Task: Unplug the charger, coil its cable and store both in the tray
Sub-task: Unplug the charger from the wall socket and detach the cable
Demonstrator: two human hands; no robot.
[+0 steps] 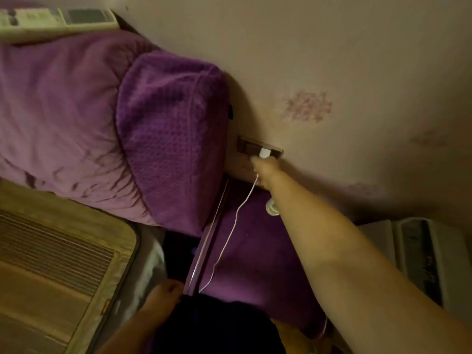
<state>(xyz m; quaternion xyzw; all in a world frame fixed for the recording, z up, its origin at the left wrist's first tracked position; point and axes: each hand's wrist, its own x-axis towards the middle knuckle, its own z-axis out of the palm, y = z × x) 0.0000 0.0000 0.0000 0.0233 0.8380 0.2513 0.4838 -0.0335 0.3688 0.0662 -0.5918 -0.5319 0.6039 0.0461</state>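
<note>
White charger (264, 152) plugged in dark wall socket (258, 148), low on patterned wall (332, 72) beside purple pillow (171, 139). Right hand (265, 172) reaches up to it, fingers at charger's lower edge; grasp hard to make out, blurred. White cable (229, 233) drops from hand across purple cloth (255, 251), lower end hidden behind dark fabric. Small white round thing (271, 208) half covered by forearm. Left hand out of frame. Bare foot (163, 297) at bottom.
</note>
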